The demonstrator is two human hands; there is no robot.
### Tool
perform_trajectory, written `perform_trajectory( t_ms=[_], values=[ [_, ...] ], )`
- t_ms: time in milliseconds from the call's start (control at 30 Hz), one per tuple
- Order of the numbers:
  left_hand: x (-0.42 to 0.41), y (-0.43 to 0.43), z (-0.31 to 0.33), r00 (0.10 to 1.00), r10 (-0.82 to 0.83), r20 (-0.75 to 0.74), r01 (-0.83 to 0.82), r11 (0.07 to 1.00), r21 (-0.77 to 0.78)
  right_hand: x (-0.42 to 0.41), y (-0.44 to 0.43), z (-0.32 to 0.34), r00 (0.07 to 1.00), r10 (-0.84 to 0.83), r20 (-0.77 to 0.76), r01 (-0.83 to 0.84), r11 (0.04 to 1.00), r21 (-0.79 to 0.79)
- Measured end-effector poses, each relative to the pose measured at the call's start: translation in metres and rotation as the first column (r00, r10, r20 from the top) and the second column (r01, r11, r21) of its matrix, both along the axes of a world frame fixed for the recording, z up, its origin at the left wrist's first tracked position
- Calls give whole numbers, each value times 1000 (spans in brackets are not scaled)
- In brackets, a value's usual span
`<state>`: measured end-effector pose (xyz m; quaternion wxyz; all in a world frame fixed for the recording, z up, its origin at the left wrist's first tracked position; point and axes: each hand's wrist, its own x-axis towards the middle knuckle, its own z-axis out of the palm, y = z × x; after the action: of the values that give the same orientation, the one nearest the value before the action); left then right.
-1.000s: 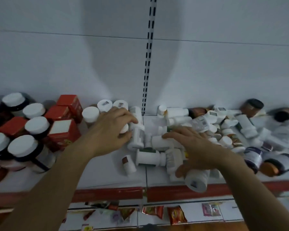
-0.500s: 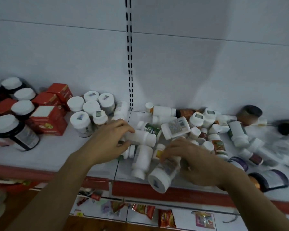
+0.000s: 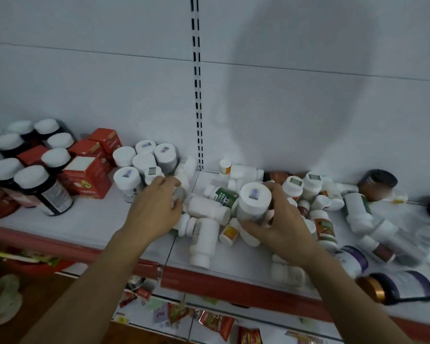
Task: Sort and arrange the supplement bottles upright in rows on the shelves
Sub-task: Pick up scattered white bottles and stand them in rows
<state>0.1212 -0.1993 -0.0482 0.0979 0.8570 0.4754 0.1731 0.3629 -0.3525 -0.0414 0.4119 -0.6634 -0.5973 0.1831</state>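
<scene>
On a white shelf with a red front edge, the right hand curls round a white bottle. Its white cap, topped with a sticker, faces up above a heap of tipped bottles. The left hand grips a small bottle, mostly hidden, beside upright white-capped bottles near the back wall.

A pale back panel stands behind the white shelf, with a black slotted rail in it. The shelf's front edge is red. The light is dim.
</scene>
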Motion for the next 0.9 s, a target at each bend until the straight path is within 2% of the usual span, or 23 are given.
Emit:
perform_trajectory(
  t_ms=[100,233,300,367,433,533,633,700,800,900],
  values=[
    [8,-2,-4,998,34,-60,-37,998,-53,-5,1,2,991,-92,-98,96,995,36],
    [23,5,-4,985,71,-156,-95,984,-153,-9,12,11,981,-132,-141,144,986,79],
    [26,8,-5,989,51,-141,-79,976,-204,-11,18,16,976,-149,-159,162,984,72],
    [22,10,-1,999,33,-21,-37,968,-248,-13,23,22,970,-169,-176,184,981,67],
    [15,14,7,971,45,236,30,951,-307,-14,31,27,964,-183,-191,201,976,80],
    [-1,6,20,828,131,545,94,926,-366,-21,45,34,960,-184,-213,204,976,75],
    [-25,-4,32,662,176,729,121,934,-335,-39,65,37,954,-169,-248,183,982,36],
    [-45,0,39,635,150,758,82,962,-259,-55,83,36,967,-128,-221,136,990,22],
    [-82,15,40,696,139,704,-30,986,-165,-81,111,34,990,-4,-140,8,1000,24],
    [-115,33,33,767,232,598,-148,971,-188,-105,133,31,993,112,45,-109,992,-63]
  ],
)
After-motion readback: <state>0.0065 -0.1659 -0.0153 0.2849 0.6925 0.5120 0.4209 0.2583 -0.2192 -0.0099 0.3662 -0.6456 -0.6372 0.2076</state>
